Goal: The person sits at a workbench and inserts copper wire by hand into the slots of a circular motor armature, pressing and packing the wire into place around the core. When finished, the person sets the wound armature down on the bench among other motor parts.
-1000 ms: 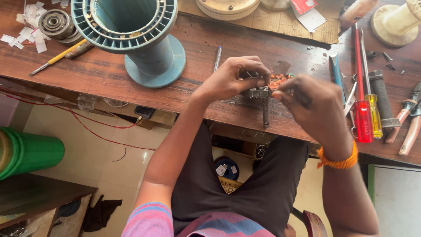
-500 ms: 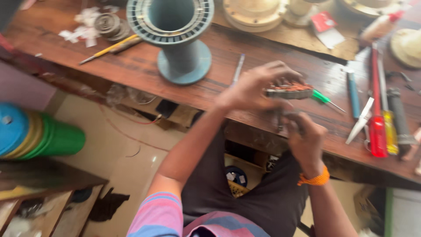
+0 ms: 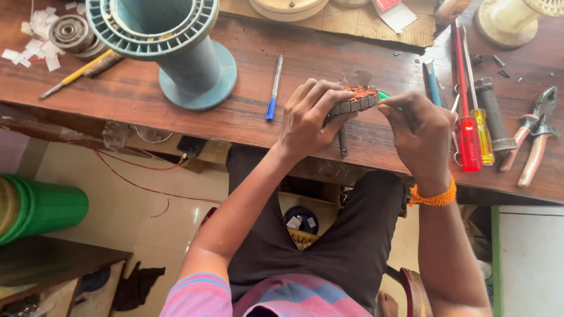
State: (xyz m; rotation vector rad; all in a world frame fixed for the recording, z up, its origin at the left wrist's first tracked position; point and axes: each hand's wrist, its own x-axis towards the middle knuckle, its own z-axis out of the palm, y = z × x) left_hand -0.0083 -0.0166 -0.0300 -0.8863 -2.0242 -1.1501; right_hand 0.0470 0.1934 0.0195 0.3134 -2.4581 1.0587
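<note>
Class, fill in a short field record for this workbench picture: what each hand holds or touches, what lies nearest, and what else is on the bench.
Left hand: grips a small motor armature with copper windings, its shaft pointing down.
Right hand: holds a thin green-handled tool, its tip at the armature's edge.
Nearest right: red screwdriver, yellow screwdriver, pliers.
Nearest left: blue pen.
Further left: large teal spool, bearing, paper scraps.
Surface: wooden bench.
Wrist: orange thread band on the right.
</note>
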